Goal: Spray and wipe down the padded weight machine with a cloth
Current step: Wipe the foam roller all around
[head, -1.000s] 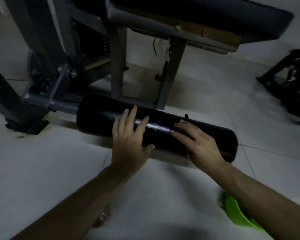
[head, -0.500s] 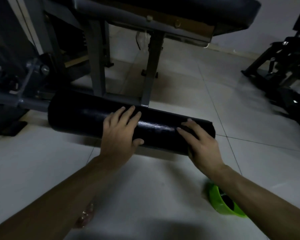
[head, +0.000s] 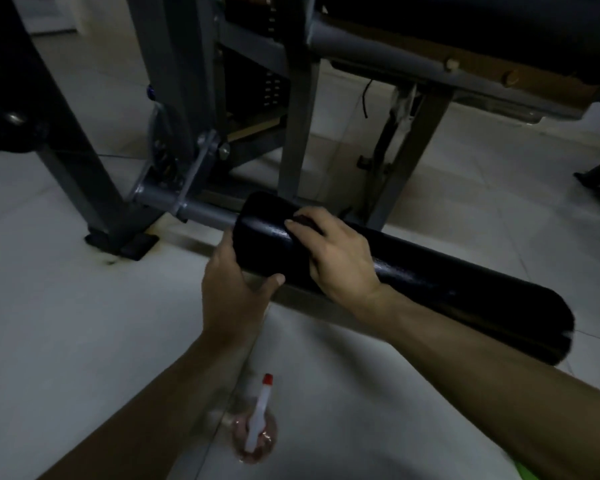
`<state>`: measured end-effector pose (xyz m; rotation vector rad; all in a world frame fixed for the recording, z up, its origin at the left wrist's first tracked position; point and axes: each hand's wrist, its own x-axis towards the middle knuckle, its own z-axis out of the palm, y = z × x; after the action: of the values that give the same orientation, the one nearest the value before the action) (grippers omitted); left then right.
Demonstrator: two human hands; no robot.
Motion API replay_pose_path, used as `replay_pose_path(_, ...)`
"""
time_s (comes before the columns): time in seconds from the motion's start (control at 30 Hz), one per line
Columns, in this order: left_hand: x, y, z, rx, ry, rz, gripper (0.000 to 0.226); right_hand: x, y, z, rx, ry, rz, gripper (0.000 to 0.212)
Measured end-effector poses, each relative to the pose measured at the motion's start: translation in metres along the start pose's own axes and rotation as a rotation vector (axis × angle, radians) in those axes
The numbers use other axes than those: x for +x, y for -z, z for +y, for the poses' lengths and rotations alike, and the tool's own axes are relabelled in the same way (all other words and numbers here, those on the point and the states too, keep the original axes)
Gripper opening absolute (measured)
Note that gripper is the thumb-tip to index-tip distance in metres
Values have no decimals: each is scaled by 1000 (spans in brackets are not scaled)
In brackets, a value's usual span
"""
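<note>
Black vinyl roller pad (head: 447,282), slick and squashy I'd judge; my left hand (head: 229,292) clamps its end, right hand (head: 340,258) curls on cloth (head: 305,221) under fingertips.

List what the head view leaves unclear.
Head view:
Cloth: mostly hidden under right hand, dark against roller.
Fingers of left hand: behind roller's end.
Green object: cut off by bottom edge.
Spray bottle: blurred, contents unclear.
</note>
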<state>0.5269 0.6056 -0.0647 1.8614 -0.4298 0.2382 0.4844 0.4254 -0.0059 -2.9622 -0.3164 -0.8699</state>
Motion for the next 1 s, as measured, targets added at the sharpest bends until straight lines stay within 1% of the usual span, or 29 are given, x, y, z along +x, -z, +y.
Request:
replay_pose_path(0.03, 1, 1, -2, -40, 4, -7, 92, 13, -8, -11, 9, 23, -3, 48)
replay_pose_path(0.13, 9, -1, -2, -32, 18, -5, 70, 56, -29, -43, 48, 92, -12, 45)
replay_pose_path(0.17, 10, 0, -1, -54, 25, -9, 67, 67, -33, -51, 65, 106, -22, 41)
replay_pose_path(0.23, 14, 0, -4, -92, 57, -21, 77, 77, -33, -53, 78, 128, -58, 38)
replay_pose_path(0.33, 19, -2, -12, -89, 82, -26, 86, 54, -17, -31, 26, 148, -132, 42)
replay_pose_path(0.43, 22, -7, -9, -98, 128, -4, 93, 13, 6, 3, -6, 124, -108, 45)
replay_pose_path(0.53, 15, -14, 13, -58, 169, 73, 91, -28, 25, 32, -59, 128, -68, 40)
replay_pose_path(0.6, 3, -22, 32, 42, 98, 138, 86, -57, 38, 48, -74, 120, -52, 38)
replay_pose_path(0.63, -4, -29, 40, 122, 17, 145, 83, -72, 45, 57, -83, 110, -44, 37)
replay_pose_path(0.67, -11, -38, 49, 202, -81, 116, 82, -87, 53, 66, -98, 98, -32, 37)
replay_pose_path(0.73, -25, -56, 62, 327, -268, -17, 77, -115, 66, 83, -129, 76, -6, 38)
replay_pose_path(0.8, -40, -77, 73, 408, -391, -127, 76, -149, 83, 103, -157, 41, 21, 45)
replay_pose_path(0.9, -56, -103, 84, 478, -454, -200, 85, -209, 112, 135, -208, -67, 25, 62)
replay_pose_path(1.0, -60, -118, 86, 514, -439, -185, 91, -255, 137, 157, -249, -164, -26, 79)
